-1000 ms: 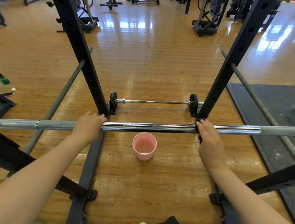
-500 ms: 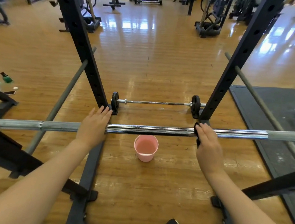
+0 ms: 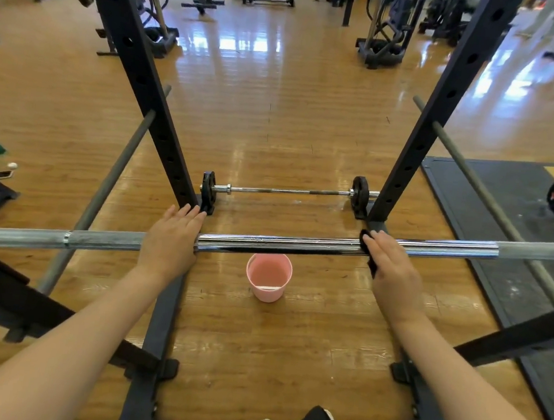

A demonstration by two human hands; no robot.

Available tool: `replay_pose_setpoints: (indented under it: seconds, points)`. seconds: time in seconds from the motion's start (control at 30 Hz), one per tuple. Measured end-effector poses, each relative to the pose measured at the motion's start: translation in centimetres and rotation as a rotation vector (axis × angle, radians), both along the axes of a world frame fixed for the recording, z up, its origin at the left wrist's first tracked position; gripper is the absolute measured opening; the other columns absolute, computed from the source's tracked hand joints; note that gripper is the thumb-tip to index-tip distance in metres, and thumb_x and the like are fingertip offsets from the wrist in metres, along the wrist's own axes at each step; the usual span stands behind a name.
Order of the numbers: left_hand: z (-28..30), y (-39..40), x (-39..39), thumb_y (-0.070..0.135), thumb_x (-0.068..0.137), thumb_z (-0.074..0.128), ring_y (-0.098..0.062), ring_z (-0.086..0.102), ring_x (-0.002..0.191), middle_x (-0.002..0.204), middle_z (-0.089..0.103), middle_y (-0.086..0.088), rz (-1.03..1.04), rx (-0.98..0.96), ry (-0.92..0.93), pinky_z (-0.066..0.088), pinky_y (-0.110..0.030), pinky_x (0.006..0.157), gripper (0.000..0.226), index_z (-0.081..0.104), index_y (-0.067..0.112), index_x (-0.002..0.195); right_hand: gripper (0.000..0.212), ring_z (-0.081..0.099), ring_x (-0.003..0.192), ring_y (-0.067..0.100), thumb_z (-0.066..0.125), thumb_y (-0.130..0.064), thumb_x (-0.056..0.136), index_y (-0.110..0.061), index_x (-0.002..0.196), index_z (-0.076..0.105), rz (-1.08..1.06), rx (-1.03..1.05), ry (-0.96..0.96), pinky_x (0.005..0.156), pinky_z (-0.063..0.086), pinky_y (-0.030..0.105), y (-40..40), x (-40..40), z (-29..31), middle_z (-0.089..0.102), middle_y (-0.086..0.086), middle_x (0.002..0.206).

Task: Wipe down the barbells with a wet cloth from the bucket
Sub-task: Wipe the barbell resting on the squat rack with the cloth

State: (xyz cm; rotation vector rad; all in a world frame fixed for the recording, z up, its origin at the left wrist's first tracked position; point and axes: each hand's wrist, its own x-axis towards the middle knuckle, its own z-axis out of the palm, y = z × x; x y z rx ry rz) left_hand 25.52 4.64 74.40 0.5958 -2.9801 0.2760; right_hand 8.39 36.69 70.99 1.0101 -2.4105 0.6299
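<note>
Resting flat on the long chrome steel barbell [image 3: 279, 242], the left hand [image 3: 170, 242] lies with straight fingers, while the right hand [image 3: 392, 268] presses a black wet cloth [image 3: 368, 250] onto the same bar. Between both hands, below the bar, a pink plastic bucket [image 3: 268, 277] stands on the glossy wooden floor [image 3: 277, 110]. Beyond the fingertips lies a smaller plate-loaded barbell [image 3: 287, 190], between black rack uprights [image 3: 145, 93].

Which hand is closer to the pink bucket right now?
Left, though only narrowly. The left hand lies on the barbell up-left of the bucket; the right hand presses the cloth up-right, slightly farther.
</note>
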Motion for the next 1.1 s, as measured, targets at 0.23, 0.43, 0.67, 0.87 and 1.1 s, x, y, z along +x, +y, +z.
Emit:
replay_pose_setpoints:
  seconds: [0.23, 0.43, 0.67, 0.87, 1.1]
  points:
    - [-0.1, 0.3, -0.1, 0.007, 0.083, 0.065, -0.025, 0.038, 0.136, 0.143, 0.045, -0.013, 0.022, -0.001, 0.011, 0.016, -0.037, 0.116, 0.06, 0.044, 0.004, 0.139, 0.037, 0.056, 0.113, 0.041, 0.062, 0.017, 0.078, 0.008, 0.115, 0.061, -0.168, -0.092, -0.039, 0.098, 0.042, 0.049, 2.2, -1.2, 0.2, 0.061, 0.025, 0.118]
    - [-0.1, 0.3, 0.1, 0.002, 0.072, 0.074, -0.03, 0.048, 0.128, 0.134, 0.054, -0.017, 0.008, 0.008, 0.017, 0.025, -0.042, 0.112, 0.062, 0.053, 0.001, 0.131, 0.05, 0.057, 0.114, 0.036, 0.067, 0.02, 0.071, 0.004, 0.118, 0.061, 0.013, -0.032, -0.037, 0.1, 0.037, 0.045, -0.9, 0.8, -0.2, 0.061, 0.021, 0.12]
    - [0.6, 0.7, 0.0, 0.014, 0.086, 0.063, -0.02, 0.033, 0.139, 0.148, 0.04, -0.007, 0.017, 0.007, -0.004, 0.012, -0.036, 0.117, 0.062, 0.039, 0.012, 0.143, 0.038, 0.054, 0.118, 0.038, 0.06, 0.015, 0.08, 0.006, 0.117, 0.06, -0.201, -0.095, -0.121, 0.101, 0.032, 0.042, 3.0, -1.2, 1.1, 0.059, 0.022, 0.122]
    - [0.4, 0.7, -0.1, 0.01, 0.082, 0.067, -0.022, 0.04, 0.135, 0.143, 0.046, -0.01, 0.012, 0.01, 0.004, 0.016, -0.037, 0.116, 0.061, 0.045, 0.008, 0.139, 0.046, 0.058, 0.113, 0.036, 0.069, 0.016, 0.071, 0.002, 0.115, 0.064, -0.029, -0.07, -0.094, 0.1, 0.034, 0.046, -1.7, 1.5, 0.3, 0.063, 0.02, 0.118]
    - [0.6, 0.8, 0.1, 0.009, 0.084, 0.064, -0.021, 0.037, 0.137, 0.144, 0.044, -0.01, 0.016, 0.004, 0.012, 0.014, -0.036, 0.116, 0.06, 0.043, 0.009, 0.14, 0.034, 0.058, 0.111, 0.041, 0.059, 0.012, 0.079, 0.007, 0.112, 0.062, -0.141, -0.113, -0.034, 0.095, 0.044, 0.057, 3.1, -1.4, 1.0, 0.063, 0.024, 0.115]
